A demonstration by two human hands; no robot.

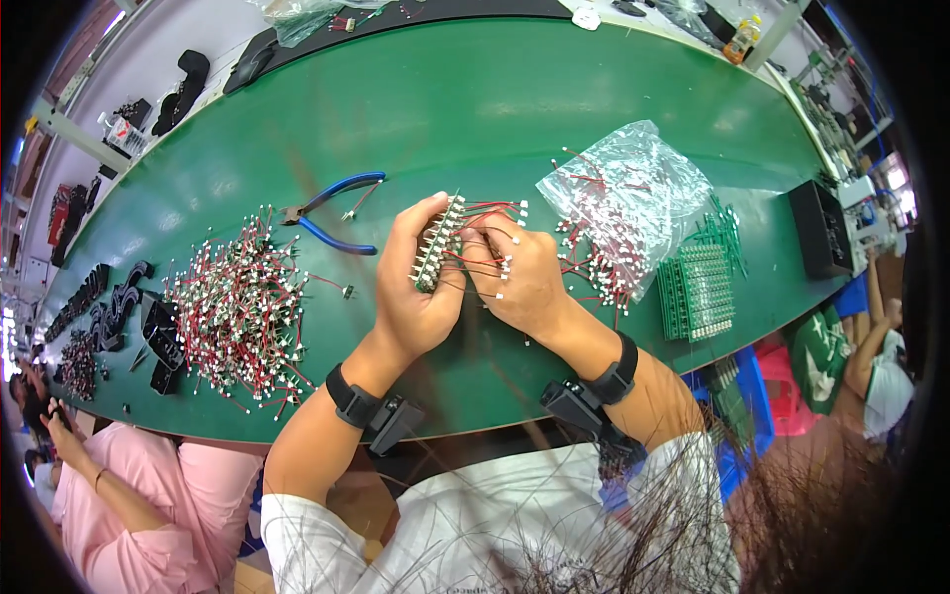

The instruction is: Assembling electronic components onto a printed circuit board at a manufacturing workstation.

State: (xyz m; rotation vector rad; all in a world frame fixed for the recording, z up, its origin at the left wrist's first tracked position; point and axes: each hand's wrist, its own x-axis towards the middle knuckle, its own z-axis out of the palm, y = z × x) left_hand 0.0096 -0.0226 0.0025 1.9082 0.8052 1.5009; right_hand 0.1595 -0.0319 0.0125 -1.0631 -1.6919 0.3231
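Note:
My left hand [411,287] is closed around a narrow green circuit board panel [436,243] with a row of white connectors, held tilted above the table. Several red and black wire leads [485,259] with small white plugs stick out from the panel's right side. My right hand [520,272] is closed against those leads beside the panel, its fingertips pinched on a wire lead. Left of my hands lies a pair of blue-handled cutters [332,213], jaws toward a large heap of wired connector boards [237,307].
A clear plastic bag [633,188] lies over more wire leads [609,257]. Green board panels [696,292] are stacked to the right, near a black bin [819,230]. Black parts [119,307] lie at the far left, where a person in pink [148,495] sits.

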